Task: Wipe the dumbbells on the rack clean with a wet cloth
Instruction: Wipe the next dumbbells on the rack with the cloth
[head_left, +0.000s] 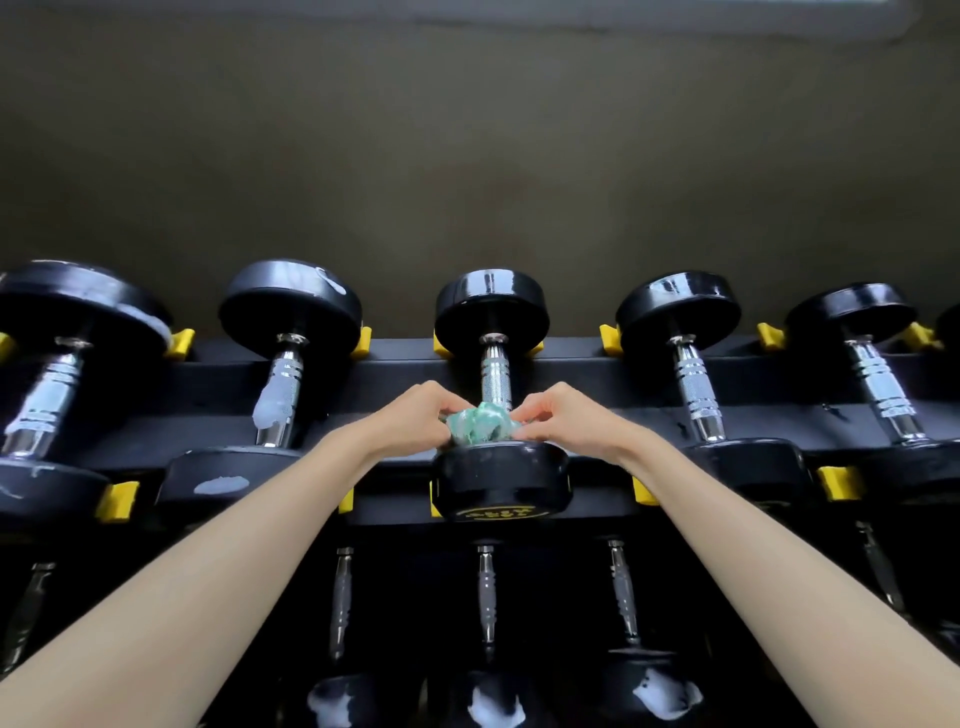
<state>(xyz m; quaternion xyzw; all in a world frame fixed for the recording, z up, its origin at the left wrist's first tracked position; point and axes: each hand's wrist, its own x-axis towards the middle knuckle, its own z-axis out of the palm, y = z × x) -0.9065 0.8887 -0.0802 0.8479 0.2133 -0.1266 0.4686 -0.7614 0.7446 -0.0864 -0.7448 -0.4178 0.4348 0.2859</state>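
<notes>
Obs, person's body | left hand (415, 422): bare, uncovered wrist | right hand (567, 422): bare, uncovered wrist | left forearm (208, 564): bare skin its whole visible length, slim | right forearm (753, 564): same, bare and slim | fingernails: too small to tell

1. Crumpled wet cloth (480, 427): mottled teal green and white.
2. Round rubber-headed centre dumbbell (503, 478): glossy black, yellow lettering, cross-hatched chrome handle (496, 382).
3. Metal rack (571, 374): black, with yellow plastic cradles (644, 491).
</notes>
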